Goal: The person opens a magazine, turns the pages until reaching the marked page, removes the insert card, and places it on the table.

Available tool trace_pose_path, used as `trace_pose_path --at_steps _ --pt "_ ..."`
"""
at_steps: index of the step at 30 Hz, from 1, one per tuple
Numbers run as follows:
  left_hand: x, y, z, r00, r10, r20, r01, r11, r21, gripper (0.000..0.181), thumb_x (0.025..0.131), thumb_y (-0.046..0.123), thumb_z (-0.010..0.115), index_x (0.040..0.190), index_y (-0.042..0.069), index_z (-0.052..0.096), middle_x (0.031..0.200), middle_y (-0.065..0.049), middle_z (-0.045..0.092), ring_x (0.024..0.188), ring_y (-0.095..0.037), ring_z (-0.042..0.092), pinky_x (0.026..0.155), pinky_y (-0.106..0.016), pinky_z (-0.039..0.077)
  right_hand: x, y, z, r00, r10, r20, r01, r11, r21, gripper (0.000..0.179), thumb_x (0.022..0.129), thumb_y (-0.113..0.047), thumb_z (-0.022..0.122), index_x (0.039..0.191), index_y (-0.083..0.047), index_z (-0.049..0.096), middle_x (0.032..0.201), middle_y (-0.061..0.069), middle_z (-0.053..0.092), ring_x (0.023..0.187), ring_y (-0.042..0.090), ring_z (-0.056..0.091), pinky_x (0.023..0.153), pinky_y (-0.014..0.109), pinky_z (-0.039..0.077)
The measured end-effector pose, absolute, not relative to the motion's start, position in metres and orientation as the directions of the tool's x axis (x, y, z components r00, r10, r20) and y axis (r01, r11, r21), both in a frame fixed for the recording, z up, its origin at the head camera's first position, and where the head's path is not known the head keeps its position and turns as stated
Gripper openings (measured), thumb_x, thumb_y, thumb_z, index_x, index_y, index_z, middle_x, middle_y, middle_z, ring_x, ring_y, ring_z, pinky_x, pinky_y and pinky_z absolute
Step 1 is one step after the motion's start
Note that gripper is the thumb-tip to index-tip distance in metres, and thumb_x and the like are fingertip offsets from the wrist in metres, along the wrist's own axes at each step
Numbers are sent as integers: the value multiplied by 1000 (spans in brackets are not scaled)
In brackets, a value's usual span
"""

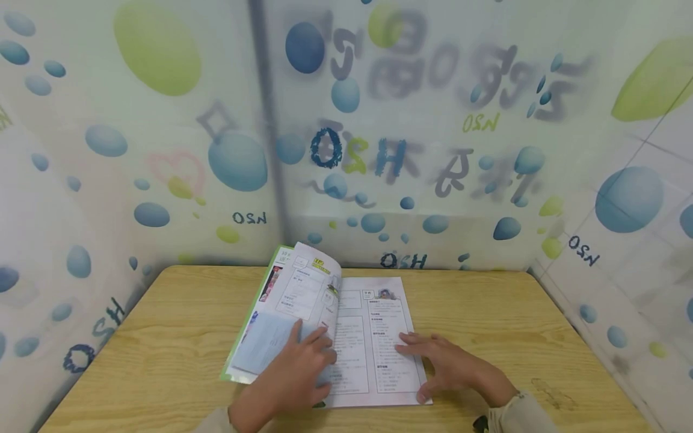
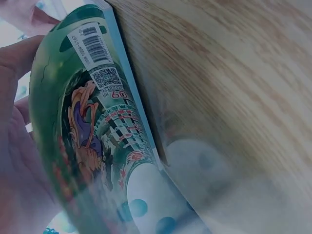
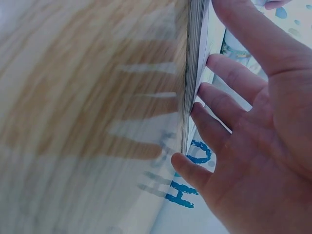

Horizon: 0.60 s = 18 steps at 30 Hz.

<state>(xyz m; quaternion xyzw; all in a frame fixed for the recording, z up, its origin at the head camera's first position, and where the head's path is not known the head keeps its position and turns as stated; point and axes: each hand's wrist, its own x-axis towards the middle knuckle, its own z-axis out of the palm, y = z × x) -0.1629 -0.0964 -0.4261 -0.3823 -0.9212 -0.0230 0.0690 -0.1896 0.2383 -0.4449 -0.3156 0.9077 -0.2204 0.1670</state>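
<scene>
A person is sitting or standing at a pale yellow, wood-grained table (image 1: 162, 349), and one thick paper book with printed white pages (image 1: 397, 361) is lying open on it, near the middle. The person's left hand (image 1: 298, 367) is resting on the left page, its fingers apart and relaxed, beside a light-blue rectangular area (image 1: 265, 340). The upper part of this page is curving up near the spine. The right hand (image 1: 444, 361) is touching the right page near its outer edge, with its fingers spread and the thumb at the lower corner. In the left wrist view, the glossy green cover (image 2: 46, 97) is showing a white barcode label (image 2: 92, 46). Behind the table, a whitish sheet with blue and green dots (image 1: 352, 240) is hanging.
</scene>
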Motion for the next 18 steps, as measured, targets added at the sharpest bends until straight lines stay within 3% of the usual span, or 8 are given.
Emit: trace_pose_path --at_steps 9,18 --pt "-166 -100 -429 -747 648 144 663 741 103 31 81 36 76 104 16 75 116 -8 63 126 -35 53 87 -67 45 -190 236 -445 -756 -630 -177 -476 715 -512 94 66 -51 84 146 -15 51 158 8 36 145 34 31 114 62 20" --pt "-166 -104 -430 -761 634 139 649 746 152 31 84 35 73 106 15 77 118 -8 60 118 -28 54 86 -65 48 -190 236 -444 -760 -620 -192 -458 722 -519 94 66 -51 84 146 -16 51 159 7 35 146 33 30 113 61 21"
